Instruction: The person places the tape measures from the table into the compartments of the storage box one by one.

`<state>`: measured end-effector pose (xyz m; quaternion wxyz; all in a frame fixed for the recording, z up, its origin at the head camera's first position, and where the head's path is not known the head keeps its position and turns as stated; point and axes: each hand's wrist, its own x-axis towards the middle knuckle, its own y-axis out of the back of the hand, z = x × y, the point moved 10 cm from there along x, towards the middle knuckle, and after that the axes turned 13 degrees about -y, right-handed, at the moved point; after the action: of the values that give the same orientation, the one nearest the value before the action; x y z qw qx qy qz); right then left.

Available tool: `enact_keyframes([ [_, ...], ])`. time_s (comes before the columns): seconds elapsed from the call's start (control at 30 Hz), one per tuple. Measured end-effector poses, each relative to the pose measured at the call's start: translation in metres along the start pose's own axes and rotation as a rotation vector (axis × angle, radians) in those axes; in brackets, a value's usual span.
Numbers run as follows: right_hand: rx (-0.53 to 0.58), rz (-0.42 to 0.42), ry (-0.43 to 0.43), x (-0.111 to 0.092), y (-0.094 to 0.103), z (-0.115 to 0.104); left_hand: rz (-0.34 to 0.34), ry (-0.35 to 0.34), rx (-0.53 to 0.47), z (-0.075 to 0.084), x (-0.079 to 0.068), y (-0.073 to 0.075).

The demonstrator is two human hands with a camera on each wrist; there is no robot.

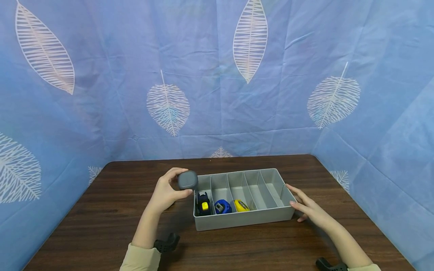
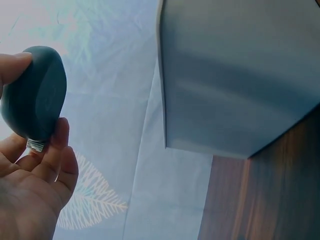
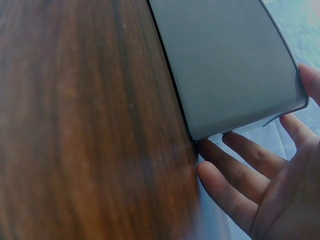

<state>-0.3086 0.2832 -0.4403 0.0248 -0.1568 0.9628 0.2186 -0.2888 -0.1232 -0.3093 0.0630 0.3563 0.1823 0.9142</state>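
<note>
**Left hand pinching a grey case, right hand resting on the tray**

So the left forearm comes up from the near side of the tabletop (image 1: 251,248), and the left hand (image 1: 165,192) turns in toward the tray (image 1: 245,221). It's pinching a rounded dark grey case (image 1: 188,180), thumb on one side, fingers on the other. From the head view the fingers are over the top and the thumb is underneath. The case is up in the air just beside the tray's left end, and the left wrist view shows a clear gap between the two, plus a little pale tab (image 2: 35,145) poking out by the fingertips.

Right arm slants in from the lower right. The right hand (image 1: 308,206) isn't gripping anything: fingers loosely spread, a couple of fingertips against the tray's right end wall, thumb up by the rim at the near corner.

Tray's grey with five compartments side by side. Counting from the left, the first has a black item with a yellow patch (image 1: 204,206), the second a blue tape measure (image 1: 222,206), the third a yellow one (image 1: 241,205), all toward the near side. Pale sleeve (image 1: 140,259) on the left arm, black strap (image 1: 167,243) at that wrist.
</note>
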Motion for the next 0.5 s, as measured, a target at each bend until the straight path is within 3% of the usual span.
enact_keyframes([
  [0.5,-0.003,-0.006,-0.003,0.0,0.0,0.0,0.021,-0.017,-0.034,0.012,0.01,-0.01],
])
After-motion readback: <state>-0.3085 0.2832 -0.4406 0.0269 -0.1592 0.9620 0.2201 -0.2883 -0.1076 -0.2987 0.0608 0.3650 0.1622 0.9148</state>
